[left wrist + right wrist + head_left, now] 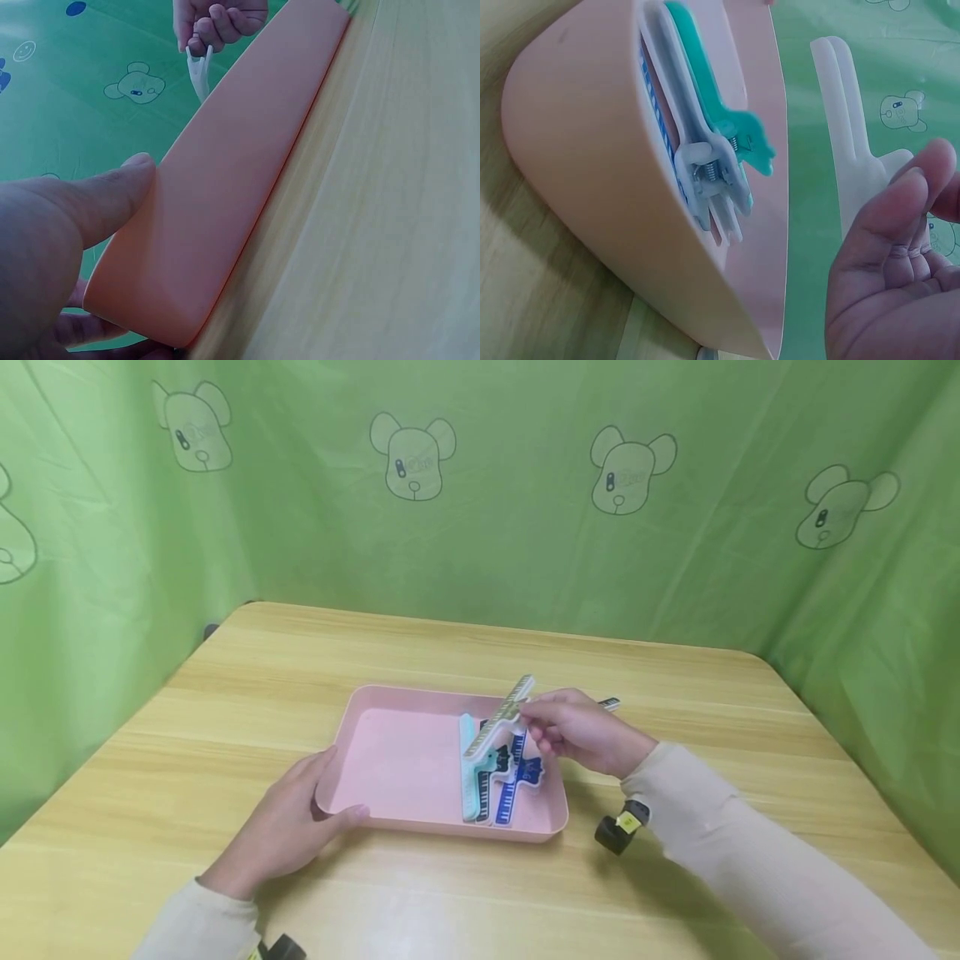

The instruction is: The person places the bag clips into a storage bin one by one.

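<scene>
My left hand (300, 814) grips the near left corner of a pink tray (397, 760), its thumb (124, 191) against the front wall and its fingers round the side. Over the tray's right part, my right hand (581, 731) pinches a white clip (498, 718) by its handles, its long jaw printed with piano keys and tilted. Beneath it in the tray lie a mint-green clip (468, 777), a black clip (483, 793) and a blue clip (507, 797), side by side and partly overlapping. A pale clip (679, 82) beside the mint one shows in the right wrist view.
Behind my right hand, the end of another piano-key clip (611, 703) shows on the wooden table (675, 693), the rest hidden. A green curtain (510, 560) with bear drawings hangs round the table's far edge and sides. Black wrist cameras (617, 835) sit at both cuffs.
</scene>
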A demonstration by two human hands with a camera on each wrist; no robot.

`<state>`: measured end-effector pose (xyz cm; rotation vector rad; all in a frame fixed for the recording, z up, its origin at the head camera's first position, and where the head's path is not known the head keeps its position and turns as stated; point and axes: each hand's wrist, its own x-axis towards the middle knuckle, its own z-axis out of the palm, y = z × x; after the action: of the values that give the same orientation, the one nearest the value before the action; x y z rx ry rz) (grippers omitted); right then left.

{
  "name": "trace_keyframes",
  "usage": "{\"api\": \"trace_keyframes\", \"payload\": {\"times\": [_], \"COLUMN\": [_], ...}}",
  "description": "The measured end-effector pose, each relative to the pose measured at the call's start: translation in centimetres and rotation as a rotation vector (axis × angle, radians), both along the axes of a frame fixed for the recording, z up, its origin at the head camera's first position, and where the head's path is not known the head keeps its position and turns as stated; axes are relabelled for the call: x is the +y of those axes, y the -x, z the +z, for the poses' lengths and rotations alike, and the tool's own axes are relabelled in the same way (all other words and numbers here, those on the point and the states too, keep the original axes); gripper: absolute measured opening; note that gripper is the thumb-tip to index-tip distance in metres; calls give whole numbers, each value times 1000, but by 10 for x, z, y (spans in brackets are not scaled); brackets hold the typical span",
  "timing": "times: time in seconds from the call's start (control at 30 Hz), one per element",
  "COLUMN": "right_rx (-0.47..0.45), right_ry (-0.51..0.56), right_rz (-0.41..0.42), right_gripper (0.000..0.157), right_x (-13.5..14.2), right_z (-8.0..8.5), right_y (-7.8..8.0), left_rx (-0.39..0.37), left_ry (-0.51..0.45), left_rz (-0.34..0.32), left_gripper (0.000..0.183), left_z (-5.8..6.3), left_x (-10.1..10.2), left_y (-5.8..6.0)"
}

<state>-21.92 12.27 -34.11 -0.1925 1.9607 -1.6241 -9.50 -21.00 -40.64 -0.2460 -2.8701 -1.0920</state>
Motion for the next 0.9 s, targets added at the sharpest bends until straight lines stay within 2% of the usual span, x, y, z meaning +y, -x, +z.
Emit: {"api": "trace_keyframes", "payload": {"times": [0.47,0.9], "right_rx": [-2,14], "right_ry": [7,-49], "right_rz": [27,59], "right_gripper": [23,21], "right_x": [-4,-9], "right_z": [-3,-6], "right_y": [0,-2], "left_rx": [17,10], "left_ry": [-12,8], "left_rz": [-11,-2], "left_gripper": [88,90], "left_z": [-1,0], "left_x": [0,0], "left_y": [0,0]}}
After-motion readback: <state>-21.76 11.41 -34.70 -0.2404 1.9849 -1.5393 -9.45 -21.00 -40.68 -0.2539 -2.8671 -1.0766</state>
